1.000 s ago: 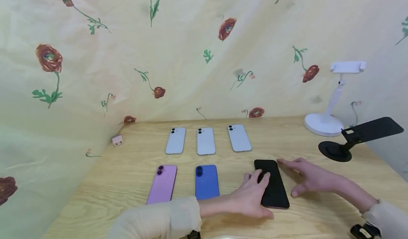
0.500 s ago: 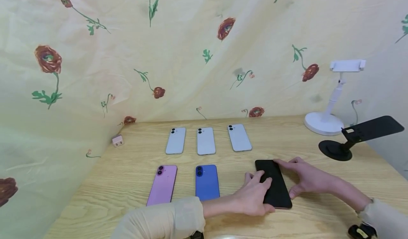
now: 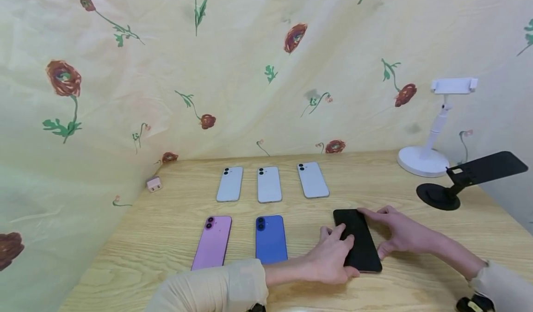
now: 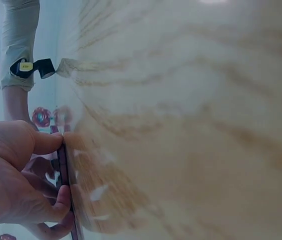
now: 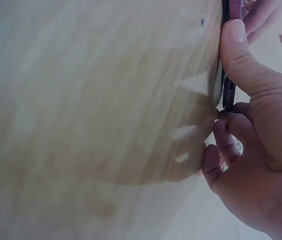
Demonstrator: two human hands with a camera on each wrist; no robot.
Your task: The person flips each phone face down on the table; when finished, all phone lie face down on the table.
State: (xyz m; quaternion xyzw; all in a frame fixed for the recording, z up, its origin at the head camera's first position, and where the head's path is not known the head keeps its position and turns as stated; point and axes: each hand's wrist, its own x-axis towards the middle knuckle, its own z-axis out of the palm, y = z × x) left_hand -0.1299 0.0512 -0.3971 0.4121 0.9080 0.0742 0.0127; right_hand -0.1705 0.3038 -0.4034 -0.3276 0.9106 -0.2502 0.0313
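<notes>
A smartphone (image 3: 363, 247) with a black screen facing up lies flat at the front right of the wooden table. My left hand (image 3: 331, 258) holds it from the left, thumb at the near edge and fingers over the screen's left side. From the right, my right hand (image 3: 403, 231) grips it, index finger at the far end and thumb low on the right side. In the left wrist view the phone's thin purplish edge (image 4: 65, 167) shows under thumb and fingertips. The right wrist view has the thumb (image 5: 237, 42) pressed along the phone's side.
Left of my hands lie a blue phone (image 3: 270, 238) and a purple phone (image 3: 212, 240), both back up and partly behind my left sleeve. Several pale phones (image 3: 269, 184) line the back. A white stand (image 3: 422, 161), a black stand (image 3: 438, 197) and a small charger plug (image 3: 154, 184) flank them.
My right hand has moved left onto the black-screened phone, its thumb now at the side. The phone and my left hand have shifted slightly right, then stayed still.
</notes>
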